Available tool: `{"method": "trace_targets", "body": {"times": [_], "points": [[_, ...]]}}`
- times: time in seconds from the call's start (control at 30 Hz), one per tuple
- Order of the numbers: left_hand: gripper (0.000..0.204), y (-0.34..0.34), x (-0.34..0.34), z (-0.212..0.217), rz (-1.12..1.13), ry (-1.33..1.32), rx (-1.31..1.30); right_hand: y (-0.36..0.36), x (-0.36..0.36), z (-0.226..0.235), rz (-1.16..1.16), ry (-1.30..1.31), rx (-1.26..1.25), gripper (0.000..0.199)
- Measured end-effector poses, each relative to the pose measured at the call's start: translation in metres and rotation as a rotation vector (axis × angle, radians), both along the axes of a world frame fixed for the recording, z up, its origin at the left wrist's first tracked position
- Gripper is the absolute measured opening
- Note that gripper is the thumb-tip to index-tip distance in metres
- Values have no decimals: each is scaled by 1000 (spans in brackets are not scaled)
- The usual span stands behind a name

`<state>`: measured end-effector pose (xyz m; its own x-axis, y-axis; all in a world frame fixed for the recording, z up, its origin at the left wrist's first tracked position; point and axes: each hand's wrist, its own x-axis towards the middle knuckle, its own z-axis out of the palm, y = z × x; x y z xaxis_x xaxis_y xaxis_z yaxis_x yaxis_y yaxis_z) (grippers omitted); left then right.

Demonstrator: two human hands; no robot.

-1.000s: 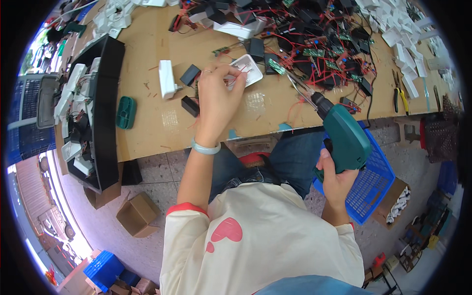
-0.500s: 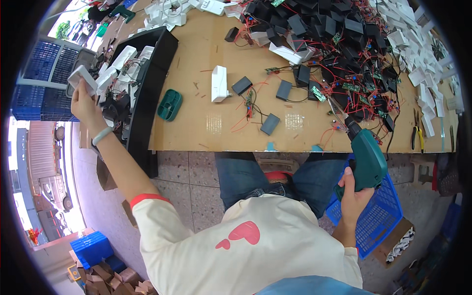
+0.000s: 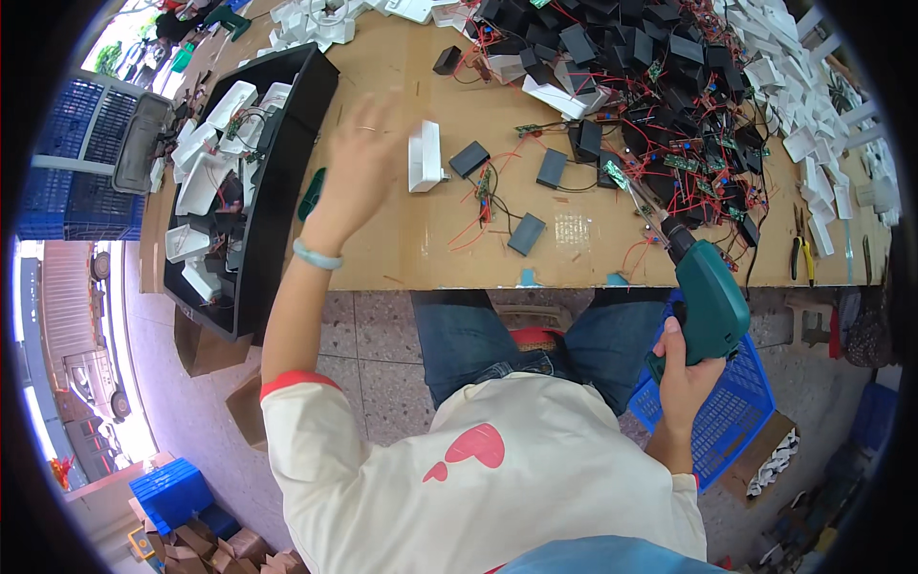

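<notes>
My left hand (image 3: 359, 167) reaches over the cardboard-topped table, blurred, with its fingers stretched out and nothing visible in them. Just right of its fingertips stands a white plastic casing (image 3: 425, 158) with a small metal stub on its side. Partly hidden behind my left wrist is a small green tray (image 3: 311, 194). My right hand (image 3: 688, 378) is wrapped round the grip of a green power drill (image 3: 715, 301) at the table's front edge. Its long bit points up and left, toward a small green circuit board (image 3: 617, 175) by the wired parts.
At the left, a long black bin (image 3: 277, 206) holds white casings and wired parts. Black boxes with red wires (image 3: 660, 115) are heaped at the far right, beside piled white casings (image 3: 765, 72). Pliers (image 3: 801, 251) lie near the right edge. A blue crate (image 3: 712, 435) stands below.
My left hand has let go of the white casing it held over the black bin and swung right, toward the casing on the table. The drill has barely moved.
</notes>
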<state>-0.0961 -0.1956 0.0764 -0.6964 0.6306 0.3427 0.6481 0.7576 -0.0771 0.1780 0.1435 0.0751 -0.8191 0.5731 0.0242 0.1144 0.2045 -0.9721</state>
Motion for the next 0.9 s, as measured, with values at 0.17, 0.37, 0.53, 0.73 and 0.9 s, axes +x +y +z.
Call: {"method": "trace_targets", "body": {"times": [0.17,0.37,0.53,0.73,0.9], "points": [[41,8,-5,-14,-226,111,-264,-2,5,0,-21,41,-10,23],[37,29,34,-52,250,-403,-10,-2,-1,-4,-18,22,-5,22],[35,59,31,-53,104,-267,238,-10,-7,-1,39,-11,32,20],[48,50,40,-35,103,-192,324,-12,-6,-2,45,39,29,19],[57,46,98,-38,256,-198,534,-9,-6,-4,-20,34,-2,16]]}}
